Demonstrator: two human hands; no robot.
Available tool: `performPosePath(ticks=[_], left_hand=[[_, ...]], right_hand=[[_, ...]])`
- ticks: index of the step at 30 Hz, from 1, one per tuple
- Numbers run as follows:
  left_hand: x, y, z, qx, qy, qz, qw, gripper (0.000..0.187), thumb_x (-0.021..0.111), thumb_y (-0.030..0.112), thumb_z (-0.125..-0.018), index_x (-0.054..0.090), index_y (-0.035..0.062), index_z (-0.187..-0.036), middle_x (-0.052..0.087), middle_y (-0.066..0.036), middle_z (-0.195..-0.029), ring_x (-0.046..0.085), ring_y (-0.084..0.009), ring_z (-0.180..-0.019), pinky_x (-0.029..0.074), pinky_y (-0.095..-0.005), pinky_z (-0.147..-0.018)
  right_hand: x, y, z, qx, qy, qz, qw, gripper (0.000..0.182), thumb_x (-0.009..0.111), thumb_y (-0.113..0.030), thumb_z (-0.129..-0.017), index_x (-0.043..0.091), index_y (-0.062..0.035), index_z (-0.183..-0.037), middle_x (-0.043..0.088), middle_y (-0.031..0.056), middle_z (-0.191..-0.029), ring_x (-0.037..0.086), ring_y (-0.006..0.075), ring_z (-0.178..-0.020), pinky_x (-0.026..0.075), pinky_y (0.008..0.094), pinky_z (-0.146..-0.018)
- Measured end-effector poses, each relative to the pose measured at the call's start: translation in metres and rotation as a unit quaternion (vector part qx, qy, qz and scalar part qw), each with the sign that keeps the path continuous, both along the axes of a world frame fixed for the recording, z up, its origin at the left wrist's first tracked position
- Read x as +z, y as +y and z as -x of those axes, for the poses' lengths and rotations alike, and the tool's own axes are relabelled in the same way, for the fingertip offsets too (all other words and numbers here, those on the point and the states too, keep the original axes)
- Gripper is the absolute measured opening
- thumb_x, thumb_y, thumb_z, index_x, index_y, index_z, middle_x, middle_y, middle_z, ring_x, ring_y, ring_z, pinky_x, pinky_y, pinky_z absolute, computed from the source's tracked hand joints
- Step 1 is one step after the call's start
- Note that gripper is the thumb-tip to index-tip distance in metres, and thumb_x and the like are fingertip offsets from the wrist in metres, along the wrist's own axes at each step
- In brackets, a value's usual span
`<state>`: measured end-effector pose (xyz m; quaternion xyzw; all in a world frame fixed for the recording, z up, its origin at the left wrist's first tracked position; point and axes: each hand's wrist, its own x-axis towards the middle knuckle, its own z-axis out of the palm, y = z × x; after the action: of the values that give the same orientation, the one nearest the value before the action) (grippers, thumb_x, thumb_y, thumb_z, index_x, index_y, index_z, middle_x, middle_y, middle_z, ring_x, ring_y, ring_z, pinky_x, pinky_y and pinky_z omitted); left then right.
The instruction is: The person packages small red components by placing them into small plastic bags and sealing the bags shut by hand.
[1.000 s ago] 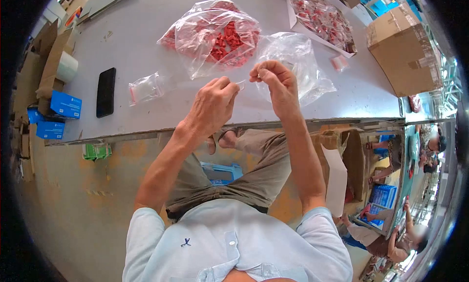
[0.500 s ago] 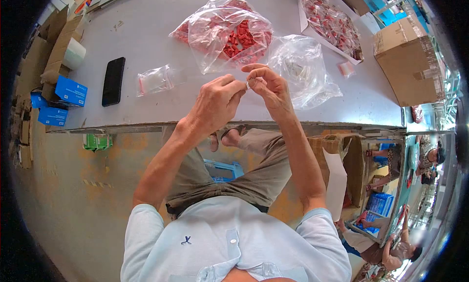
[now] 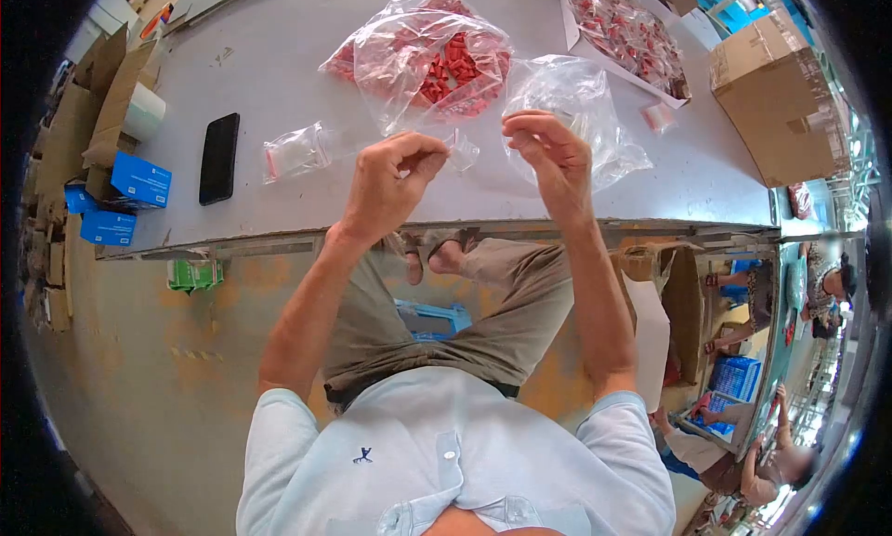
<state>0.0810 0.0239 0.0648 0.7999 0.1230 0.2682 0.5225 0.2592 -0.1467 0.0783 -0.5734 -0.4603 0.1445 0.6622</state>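
My left hand (image 3: 394,185) pinches a small clear plastic bag (image 3: 463,151) between thumb and fingers, above the table's front edge. To its right, my right hand (image 3: 555,164) is raised with thumb and fingertips close together. Whatever it may hold is too small to make out. Just beyond both hands lies a large clear bag of red tube-like pieces (image 3: 452,71), its mouth facing me. A crumpled clear plastic bag (image 3: 609,146) with pale contents rests behind my right hand. Left of my left hand, a small clear packet (image 3: 295,153) lies flat.
A black phone (image 3: 219,159) and blue boxes (image 3: 139,179) are on the left. At the back right stands a white tray (image 3: 604,57) of bagged red pieces, beside a cardboard box (image 3: 776,99). A tiny red-edged packet (image 3: 658,118) lies near it. People sit farther right.
My hands have moved apart, left hand leftward and right hand rightward. The small clear bag now shows open to view at my left fingertips.
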Motion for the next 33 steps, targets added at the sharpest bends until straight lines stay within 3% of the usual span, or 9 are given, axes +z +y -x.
performPosePath(ticks=[4, 10, 14, 16, 19, 20, 23, 26, 33], left_hand=[[0.002, 0.006, 0.001, -0.006, 0.026, 0.181, 0.983, 0.01, 0.069, 0.005, -0.1, 0.076, 0.001, -0.106, 0.073, -0.004, -0.092, 0.067, -0.0103, -0.082, 0.057, -0.0271, -0.076], [-0.008, 0.015, 0.003, -0.023, 0.001, 0.283, 0.959, 0.012, 0.069, 0.007, -0.101, 0.075, 0.0004, -0.108, 0.073, -0.004, -0.094, 0.065, -0.0106, -0.082, 0.055, -0.0263, -0.079], [-0.014, 0.014, 0.004, -0.014, -0.015, 0.277, 0.961, 0.012, 0.069, 0.007, -0.101, 0.075, 0.0003, -0.109, 0.072, -0.004, -0.096, 0.065, -0.0106, -0.083, 0.055, -0.0263, -0.078], [-0.014, 0.01, 0.002, 0.015, -0.001, 0.223, 0.975, 0.011, 0.068, 0.006, -0.101, 0.075, -0.0003, -0.108, 0.072, -0.003, -0.092, 0.065, -0.0093, -0.081, 0.054, -0.0253, -0.075], [-0.019, 0.003, 0.001, 0.055, 0.027, 0.086, 0.994, 0.011, 0.068, 0.005, -0.1, 0.075, -0.0004, -0.106, 0.071, -0.002, -0.088, 0.064, -0.0081, -0.077, 0.053, -0.0245, -0.071], [-0.022, 0.001, 0.0, 0.047, 0.021, 0.087, 0.995, 0.011, 0.068, 0.005, -0.1, 0.075, -0.0004, -0.106, 0.071, -0.002, -0.088, 0.064, -0.0081, -0.077, 0.053, -0.0245, -0.071], [-0.029, -0.002, 0.0, 0.038, 0.009, 0.038, 0.999, 0.01, 0.07, 0.002, -0.098, 0.075, -0.0006, -0.106, 0.071, -0.001, -0.087, 0.061, -0.0072, -0.076, 0.051, -0.0242, -0.069], [-0.025, -0.007, -0.003, 0.041, 0.005, 0.027, 0.999, 0.009, 0.072, 0.002, -0.095, 0.076, -0.0013, -0.102, 0.073, -0.007, -0.09, 0.067, -0.0122, -0.077, 0.054, -0.0275, -0.072], [-0.028, -0.013, -0.009, 0.024, 0.009, -0.009, 1.0, 0.01, 0.071, 0.001, -0.096, 0.076, -0.0005, -0.104, 0.069, -0.004, -0.088, 0.063, -0.0094, -0.078, 0.052, -0.0261, -0.07]], right_hand=[[0.0, -0.011, -0.006, -0.024, 0.039, 0.02, 0.999, 0.015, 0.065, 0.0, -0.101, 0.073, -0.0001, -0.114, 0.071, 0.0065, -0.115, 0.067, 0.0123, -0.1, 0.055, 0.0274, -0.087], [-0.004, -0.025, -0.02, -0.07, 0.052, 0.037, 0.996, 0.014, 0.066, -0.006, -0.102, 0.074, -0.0013, -0.113, 0.075, 0.0055, -0.104, 0.07, 0.0123, -0.094, 0.058, 0.0284, -0.083], [-0.01, -0.029, -0.063, -0.154, 0.0, 0.093, 0.984, 0.016, 0.066, -0.007, -0.1, 0.076, -0.0006, -0.111, 0.078, 0.0092, -0.1, 0.074, 0.0148, -0.087, 0.06, 0.0301, -0.079], [-0.015, -0.027, -0.095, -0.247, -0.184, 0.212, 0.927, 0.016, 0.066, -0.006, -0.096, 0.077, -0.0026, -0.108, 0.079, 0.0147, -0.098, 0.077, 0.0224, -0.088, 0.06, 0.0343, -0.079], [-0.029, -0.028, -0.139, -0.235, -0.321, 0.332, 0.855, 0.015, 0.068, -0.01, -0.091, 0.078, -0.0033, -0.101, 0.078, 0.0157, -0.089, 0.077, 0.025, -0.081, 0.059, 0.0357, -0.079], [-0.032, -0.029, -0.15, -0.243, -0.324, 0.334, 0.851, 0.015, 0.068, -0.01, -0.091, 0.078, -0.0033, -0.101, 0.078, 0.0157, -0.089, 0.077, 0.025, -0.081, 0.059, 0.0357, -0.079], [-0.035, -0.02, -0.16, -0.197, -0.34, 0.399, 0.829, 0.018, 0.066, -0.014, -0.087, 0.078, -0.0036, -0.095, 0.077, 0.0194, -0.095, 0.074, 0.0387, -0.093, 0.058, 0.047, -0.088], [-0.031, -0.01, -0.156, -0.18, -0.326, 0.452, 0.811, 0.019, 0.066, -0.018, -0.087, 0.078, -0.0052, -0.094, 0.077, 0.02, -0.099, 0.074, 0.0391, -0.096, 0.058, 0.047, -0.089], [-0.042, 0.01, -0.162, -0.199, -0.329, 0.511, 0.769, 0.022, 0.07, -0.021, -0.082, 0.078, -0.0065, -0.095, 0.077, 0.0201, -0.1, 0.073, 0.0393, -0.1, 0.058, 0.0464, -0.092]])
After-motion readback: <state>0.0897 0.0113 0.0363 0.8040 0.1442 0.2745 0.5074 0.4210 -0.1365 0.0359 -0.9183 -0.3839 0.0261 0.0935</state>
